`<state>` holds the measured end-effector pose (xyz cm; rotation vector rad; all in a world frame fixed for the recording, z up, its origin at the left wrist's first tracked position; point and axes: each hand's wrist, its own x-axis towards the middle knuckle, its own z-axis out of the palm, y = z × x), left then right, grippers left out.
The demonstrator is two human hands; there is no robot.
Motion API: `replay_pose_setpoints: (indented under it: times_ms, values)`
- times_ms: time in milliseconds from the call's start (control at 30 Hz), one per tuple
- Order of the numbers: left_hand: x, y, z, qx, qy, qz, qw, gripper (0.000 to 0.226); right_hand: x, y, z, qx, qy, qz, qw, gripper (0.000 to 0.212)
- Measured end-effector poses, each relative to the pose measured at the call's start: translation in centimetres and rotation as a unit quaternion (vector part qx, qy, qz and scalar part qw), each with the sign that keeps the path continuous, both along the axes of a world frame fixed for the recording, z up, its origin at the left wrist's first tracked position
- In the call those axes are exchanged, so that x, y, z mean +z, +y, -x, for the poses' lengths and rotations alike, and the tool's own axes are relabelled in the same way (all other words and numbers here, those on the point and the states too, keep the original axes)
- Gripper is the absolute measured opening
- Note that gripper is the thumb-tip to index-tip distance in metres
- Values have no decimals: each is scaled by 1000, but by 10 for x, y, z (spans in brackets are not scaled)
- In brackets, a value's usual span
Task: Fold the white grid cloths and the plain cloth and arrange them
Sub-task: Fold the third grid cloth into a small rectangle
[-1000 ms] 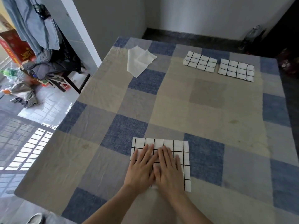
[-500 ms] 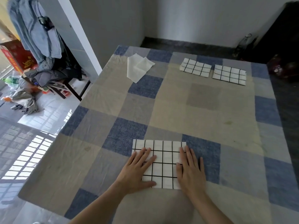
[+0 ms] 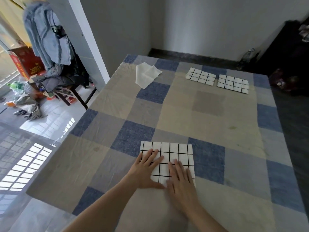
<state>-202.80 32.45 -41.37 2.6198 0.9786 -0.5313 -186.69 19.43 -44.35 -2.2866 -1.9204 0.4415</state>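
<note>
A white grid cloth [image 3: 173, 153] lies flat near the front of the checked table cover [image 3: 209, 114]. My left hand [image 3: 147, 169] presses its left part with straight, spread fingers. My right hand [image 3: 181, 178] lies flat on its lower right part. Two folded grid cloths sit side by side at the far end, the left one [image 3: 200, 76] and the right one [image 3: 233, 83]. The plain white cloth [image 3: 147, 74] lies loosely folded at the far left.
The table's left edge drops to a tiled floor. A chair [image 3: 70, 92] piled with clothes stands beside a white pillar [image 3: 83, 39]. A dark cabinet [image 3: 291, 52] and a bottle [image 3: 247, 56] are at the far right.
Both hands slid apart over the grid cloth, then my right hand came back toward the left hand. The view tilted up slightly.
</note>
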Motion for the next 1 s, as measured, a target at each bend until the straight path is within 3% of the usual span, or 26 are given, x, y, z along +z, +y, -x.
replay_pose_setpoints:
  times_ms: [133, 300, 367, 500, 600, 800, 1000]
  values:
    - [6, -1, -6, 5, 37, 8, 999, 114, 9, -19, -30, -5, -34, 47, 998, 57]
    - [19, -12, -17, -22, 54, -55, 997, 110, 19, -29, -54, -109, -50, 57, 991, 60]
    - [24, -21, -18, -52, 6, -87, 995, 98, 28, -26, -52, -136, -41, 60, 988, 61]
    - [27, -48, -15, -38, -81, -96, 991, 50, 49, -19, -45, -215, -13, 59, 975, 52]
    - [23, -65, -10, 26, -92, -56, 994, 41, 56, -16, -39, -251, 1, 68, 966, 40]
    - [33, -60, -15, 33, -68, -32, 997, 43, 52, 0, -40, -331, 187, 99, 920, 25]
    - [39, -56, -19, 25, -37, -15, 999, 44, 54, 14, -43, -389, 345, 89, 850, 34]
